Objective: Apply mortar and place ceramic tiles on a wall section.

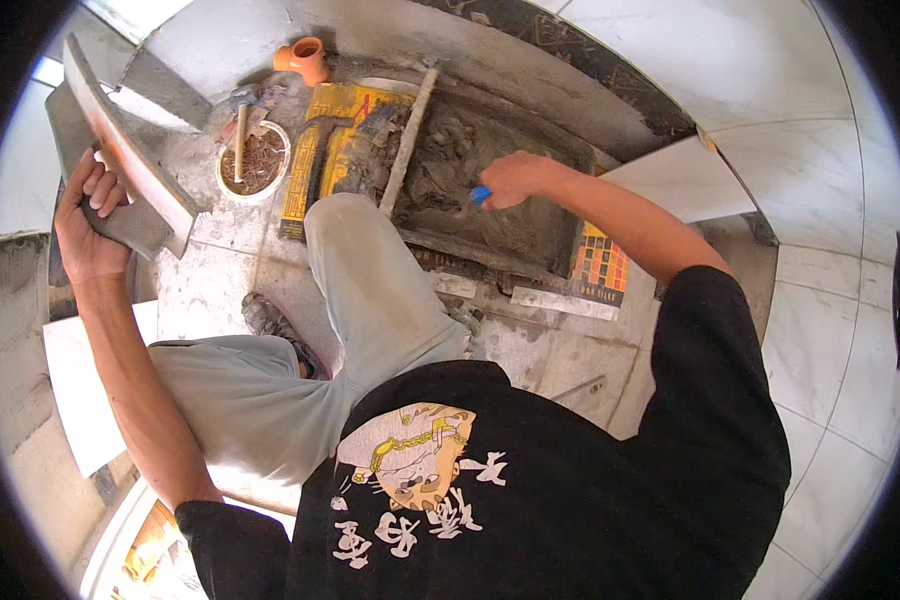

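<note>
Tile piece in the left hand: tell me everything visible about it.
The tile piece is angular, with a long, pale, smooth-looking strip and a dull grey textured side; it looks like ceramic or stone. A brownish smear marks the strip. It is held up, tilted, its long edge slanting from upper left to lower right, at the view's left. The left hand grips it, fingers curled against the grey side.

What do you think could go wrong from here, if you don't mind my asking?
The tile piece is raised in the left grip alone, so it might slip and chip or break.

The right grip has the blue handle close above the grey mortar, so its fingers could get smeared.

The hammer reaches over the bucket and could be knocked off if bumped.
</note>
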Demonstrator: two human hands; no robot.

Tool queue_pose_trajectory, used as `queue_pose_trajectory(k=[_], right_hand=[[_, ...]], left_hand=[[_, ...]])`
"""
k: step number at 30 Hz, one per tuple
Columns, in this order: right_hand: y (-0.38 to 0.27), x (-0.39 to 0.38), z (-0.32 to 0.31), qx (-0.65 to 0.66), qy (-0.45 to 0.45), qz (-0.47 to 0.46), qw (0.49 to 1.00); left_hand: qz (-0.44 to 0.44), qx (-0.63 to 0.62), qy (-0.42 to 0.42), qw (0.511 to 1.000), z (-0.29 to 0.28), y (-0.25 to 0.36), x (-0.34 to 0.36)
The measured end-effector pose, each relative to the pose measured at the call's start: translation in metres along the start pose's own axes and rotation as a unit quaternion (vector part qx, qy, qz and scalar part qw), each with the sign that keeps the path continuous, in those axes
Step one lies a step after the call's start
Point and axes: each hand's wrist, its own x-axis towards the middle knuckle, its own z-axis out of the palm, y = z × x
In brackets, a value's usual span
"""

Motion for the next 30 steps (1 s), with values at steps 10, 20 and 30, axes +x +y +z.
queue_pose_trajectory(k=[10,20,30], right_hand=[[0.041,0.068,-0.002,-0.077,0.037,-0.024,0.996],[0.001,0.019,-0.022,-0.155,0.071,-0.032,0.985],[0.026,0.015,-0.012,0.010,0.030,0.049,0.998]], left_hand=[[0.015,0.066,0.053,0.996,0.004,-0.009,-0.003],[-0.008,0.000,-0.018,1.000,-0.021,0.000,0.012],[-0.008,0.022,0.000,1.000,-0.021,-0.006,0.010]])
